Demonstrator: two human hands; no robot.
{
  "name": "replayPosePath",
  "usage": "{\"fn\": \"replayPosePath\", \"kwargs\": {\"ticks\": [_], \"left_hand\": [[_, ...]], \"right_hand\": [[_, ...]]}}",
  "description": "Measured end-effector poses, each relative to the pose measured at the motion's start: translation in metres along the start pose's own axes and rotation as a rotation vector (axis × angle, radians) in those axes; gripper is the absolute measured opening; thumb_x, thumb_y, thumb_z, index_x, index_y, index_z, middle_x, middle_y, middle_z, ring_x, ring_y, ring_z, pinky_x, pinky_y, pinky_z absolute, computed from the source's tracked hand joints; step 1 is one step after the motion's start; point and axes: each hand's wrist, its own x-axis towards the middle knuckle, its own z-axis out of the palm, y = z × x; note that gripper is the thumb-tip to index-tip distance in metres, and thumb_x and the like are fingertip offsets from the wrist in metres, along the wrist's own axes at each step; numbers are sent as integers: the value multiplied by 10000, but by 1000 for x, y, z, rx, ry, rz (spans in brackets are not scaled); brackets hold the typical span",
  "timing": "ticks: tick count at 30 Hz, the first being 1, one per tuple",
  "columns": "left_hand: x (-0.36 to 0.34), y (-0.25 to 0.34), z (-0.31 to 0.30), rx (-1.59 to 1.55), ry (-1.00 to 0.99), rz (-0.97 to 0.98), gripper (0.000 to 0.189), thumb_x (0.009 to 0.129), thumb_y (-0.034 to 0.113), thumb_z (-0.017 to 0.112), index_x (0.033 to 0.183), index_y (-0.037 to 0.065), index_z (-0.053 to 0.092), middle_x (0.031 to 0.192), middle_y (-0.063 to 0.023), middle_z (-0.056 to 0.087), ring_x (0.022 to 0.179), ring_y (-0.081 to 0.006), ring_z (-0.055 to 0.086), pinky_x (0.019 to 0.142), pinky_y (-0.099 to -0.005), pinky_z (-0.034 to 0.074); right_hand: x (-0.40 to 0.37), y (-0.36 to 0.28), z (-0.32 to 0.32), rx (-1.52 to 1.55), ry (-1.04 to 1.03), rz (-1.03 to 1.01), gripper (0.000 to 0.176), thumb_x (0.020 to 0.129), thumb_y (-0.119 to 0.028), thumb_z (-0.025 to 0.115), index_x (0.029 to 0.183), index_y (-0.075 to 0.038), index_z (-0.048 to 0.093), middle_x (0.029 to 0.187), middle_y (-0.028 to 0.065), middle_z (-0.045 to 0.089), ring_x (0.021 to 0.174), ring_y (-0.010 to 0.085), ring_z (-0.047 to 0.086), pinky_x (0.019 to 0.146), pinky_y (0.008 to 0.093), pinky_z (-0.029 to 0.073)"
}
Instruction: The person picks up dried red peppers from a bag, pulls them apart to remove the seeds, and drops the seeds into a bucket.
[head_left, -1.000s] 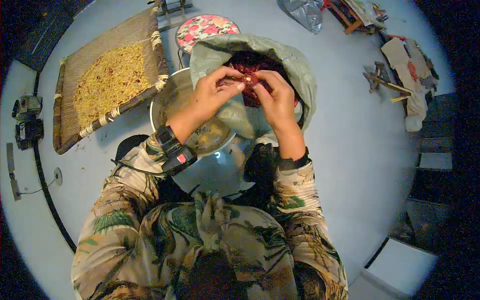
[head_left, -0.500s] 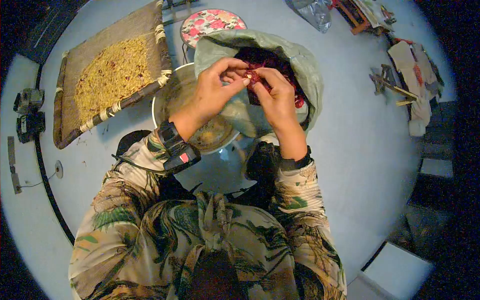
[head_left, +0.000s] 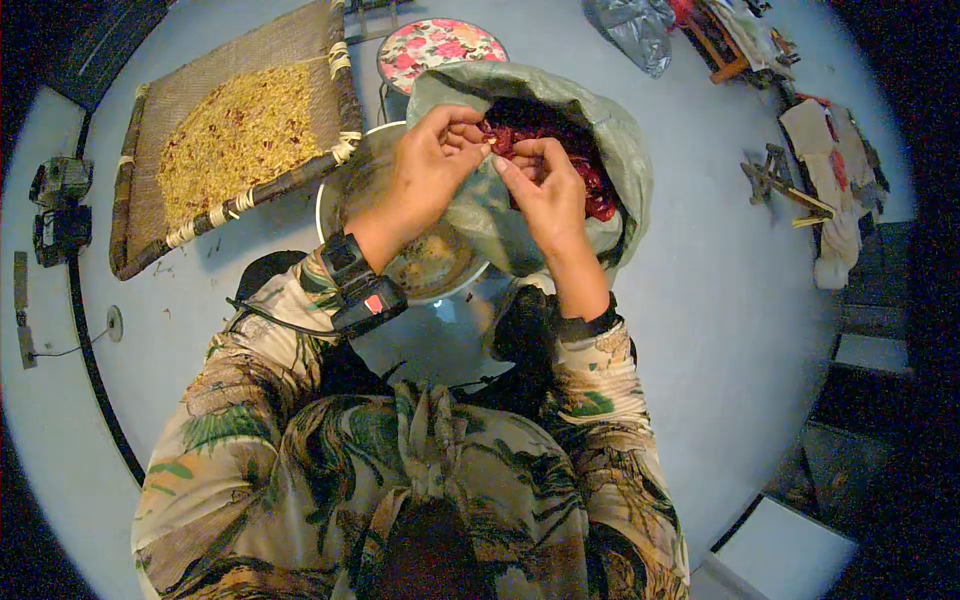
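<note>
Pale-green woven sack (head_left: pixel 628 135): dark-red pods (head_left: pixel 598 187) inside
Wood-framed mesh tray (head_left: pixel 195 95): left of sack — yellow seeds (head_left: pixel 235 140)
Crumpled red pod (head_left: pixel 497 139): over sack — left hand (head_left: pixel 428 165), right hand (head_left: pixel 552 198) pinching it

The bag (head_left: pixel 622 135) is pale green, and its peppers (head_left: pixel 597 180) are dark red. The round seat (head_left: pixel 441 50) has pink flowers. The sleeves (head_left: pixel 228 428) show green leaves on cream.

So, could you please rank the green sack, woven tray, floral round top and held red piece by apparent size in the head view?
1. Woven tray and green sack: too alike to rank.
2. Floral round top.
3. Held red piece.
</note>
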Motion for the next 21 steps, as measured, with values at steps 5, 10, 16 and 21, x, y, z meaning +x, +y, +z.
{"fn": "replayPosePath", "kwargs": {"ticks": [5, 10, 16, 21], "left_hand": [[-2, -1, 4, 50, -24, 19, 319, 815, 9, 679, 1120, 2, 587, 916, -52, 636, 814, -95, 590, 721, -233, 502], [-4, -1, 6, -2, -62, -36, 320, 813, 8, 700, 1111, 2, 584, 912, -49, 637, 804, -93, 589, 719, -234, 502], [0, -5, 6, -129, -106, -97, 342, 810, 58, 731, 1111, 1, 578, 919, -38, 638, 834, -101, 601, 771, -243, 504], [3, -11, 4, -119, -117, -97, 343, 825, 87, 722, 1120, -2, 570, 924, -56, 646, 855, -127, 627, 793, -265, 517]], "right_hand": [[3, 4, 4, 32, 64, 9, 271, 797, -210, 767, 923, -15, 628, 793, 96, 677, 672, 144, 635, 614, 293, 511], [1, 7, 6, 165, 49, 51, 194, 823, -162, 730, 918, -10, 655, 791, 70, 679, 692, 110, 616, 623, 267, 493], [4, 20, 7, 193, 76, -55, 130, 846, -120, 690, 914, -11, 670, 802, 48, 681, 702, 98, 604, 639, 246, 480], [2, 13, 6, 317, 11, 25, 100, 864, -86, 664, 908, 4, 663, 815, 59, 684, 712, 106, 623, 647, 250, 495]]}}
